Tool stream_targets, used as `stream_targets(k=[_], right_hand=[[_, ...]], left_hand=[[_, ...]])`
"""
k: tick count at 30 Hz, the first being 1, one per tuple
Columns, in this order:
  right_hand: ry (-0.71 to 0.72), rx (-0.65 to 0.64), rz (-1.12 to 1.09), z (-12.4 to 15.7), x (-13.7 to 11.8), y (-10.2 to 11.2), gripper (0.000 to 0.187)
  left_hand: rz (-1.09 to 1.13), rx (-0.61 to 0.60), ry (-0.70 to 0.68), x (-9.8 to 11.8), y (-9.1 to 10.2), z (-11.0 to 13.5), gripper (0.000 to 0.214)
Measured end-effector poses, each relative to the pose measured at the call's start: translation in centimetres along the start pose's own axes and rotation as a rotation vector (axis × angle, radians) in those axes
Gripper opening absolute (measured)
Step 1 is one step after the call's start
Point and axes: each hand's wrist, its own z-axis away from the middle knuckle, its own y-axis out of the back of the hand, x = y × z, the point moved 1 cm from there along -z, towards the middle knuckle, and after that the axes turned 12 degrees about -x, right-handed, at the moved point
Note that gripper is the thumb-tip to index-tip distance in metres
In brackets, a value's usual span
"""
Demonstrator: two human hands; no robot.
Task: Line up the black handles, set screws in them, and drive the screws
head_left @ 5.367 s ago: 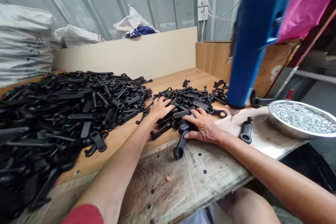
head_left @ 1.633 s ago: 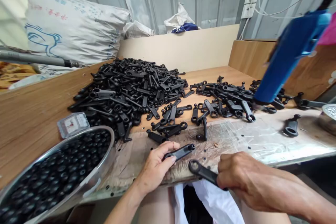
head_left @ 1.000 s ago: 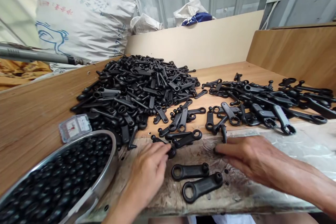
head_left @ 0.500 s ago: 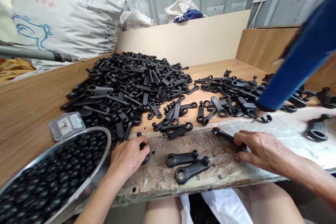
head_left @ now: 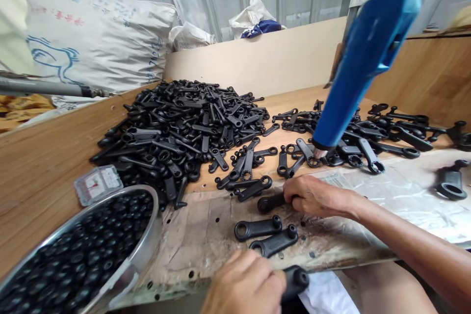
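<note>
My left hand, slightly blurred, is closed around a black crank arm at the table's front edge, its stub end sticking out to the right. My right hand grips another black crank arm by one end, low over the covered work surface. Two more crank arms lie side by side between my hands: a farther one and a nearer one, partly behind my left hand. Above my right hand hangs a blue power screwdriver, tilted, its tip pointing down, touched by neither hand.
A big pile of black crank arms fills the back left, and a looser heap lies at the back right. A metal bowl of round black knobs stands at left beside a clear plastic box. A single arm lies far right.
My left hand has moved right and toward me with a crank arm. My right hand has shifted left with its arm. The blue screwdriver has swung left and up.
</note>
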Motion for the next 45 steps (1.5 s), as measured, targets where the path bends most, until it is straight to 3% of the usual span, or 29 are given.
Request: stream_targets(k=[5,10,12,18,20,22,24,27,30,36,38,41,45], right_hand=[[0.198,0.006,-0.145,-3.1,-1.9,-0.5,0.017],[0.065,-0.033,-0.306,-4.2,-3.0,-0.6,0.014],[0.030,-0.007,-0.258,-4.1,-3.3,-0.3,0.014],[-0.043,0.241,0.063,-3.9,-3.5,1.5,0.019],[0.002,0.225,0.187,-4.2,-3.8,2.3,0.022],[0.030,0.131,0.294,-4.8,-4.2,2.7,0.025],[0.012,0.052,0.327,-5.5,-4.2,2.8,0.026],[-0.026,0.032,0.289,-6.4,-3.7,2.7,0.021],[-0.036,0.027,0.240,-6.6,-3.0,2.7,0.022],[-0.030,0.037,0.153,-6.4,-2.5,2.7,0.024],[-0.019,0.055,0.113,-6.7,-2.0,2.4,0.025],[-0.015,0.106,0.037,-7.3,-1.2,2.0,0.022],[-0.018,0.210,-0.108,-6.5,-1.1,2.4,0.028]], left_hand=[[-0.265,0.268,-0.006,-0.7,-3.0,-2.7,0.024],[-0.332,0.326,0.030,-2.3,-3.7,-2.1,0.023],[-0.357,0.366,0.025,-2.1,-4.4,-1.8,0.023],[-0.434,0.481,0.038,-0.8,-6.4,-2.2,0.024],[-0.436,0.518,0.074,-0.8,-6.3,-2.2,0.026],[-0.419,0.470,0.116,-1.0,-5.7,-1.9,0.027],[-0.395,0.343,0.136,-1.3,-4.9,-1.6,0.030],[-0.400,0.216,0.122,-1.6,-3.6,-1.4,0.034],[-0.437,0.250,0.084,-1.1,-3.6,-1.7,0.032],[-0.463,0.555,0.118,0.6,-6.4,-2.0,0.023],[-0.463,0.483,0.131,0.4,-6.6,-1.5,0.025],[-0.468,0.279,0.158,-0.6,-5.9,-0.4,0.033],[-0.386,0.256,0.161,-1.7,-4.0,0.3,0.031]])
